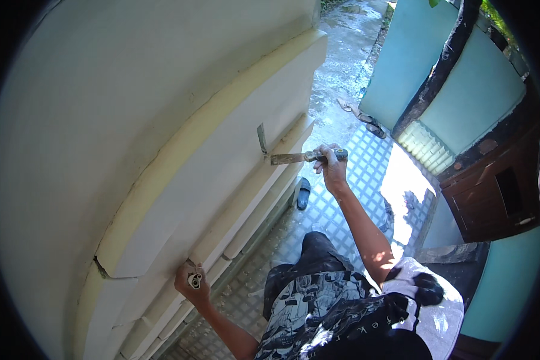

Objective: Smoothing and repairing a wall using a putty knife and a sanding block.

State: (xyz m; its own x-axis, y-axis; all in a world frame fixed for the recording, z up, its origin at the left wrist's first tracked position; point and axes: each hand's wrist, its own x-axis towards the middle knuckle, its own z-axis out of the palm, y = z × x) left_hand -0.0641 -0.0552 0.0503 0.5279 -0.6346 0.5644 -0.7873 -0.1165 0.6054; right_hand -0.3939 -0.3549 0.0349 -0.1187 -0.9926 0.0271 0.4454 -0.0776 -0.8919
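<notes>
My right hand (330, 161) is closed round the dark handle of a putty knife (289, 159). Its flat, stained blade points left, with the tip at the moulded ledge (246, 180) of the pale wall. Just above that tip, a narrow grey strip (261, 138) shows on the wall. Lower down, my left hand (193, 282) makes a fist against the same ledge. A pale, round, ringed end (194, 280) of something pokes out of it, and a small grey edge shows beyond the fingers. The fist hides the rest, so its kind is unclear.
A curved yellowish band (180, 150) juts from the wall, with a dark crack (100, 269) at lower left. On the tiled floor (357, 198) lies a dark slipper (303, 194); more footwear (366, 120) lies farther off. A brown wooden cabinet (492, 192) stands at right.
</notes>
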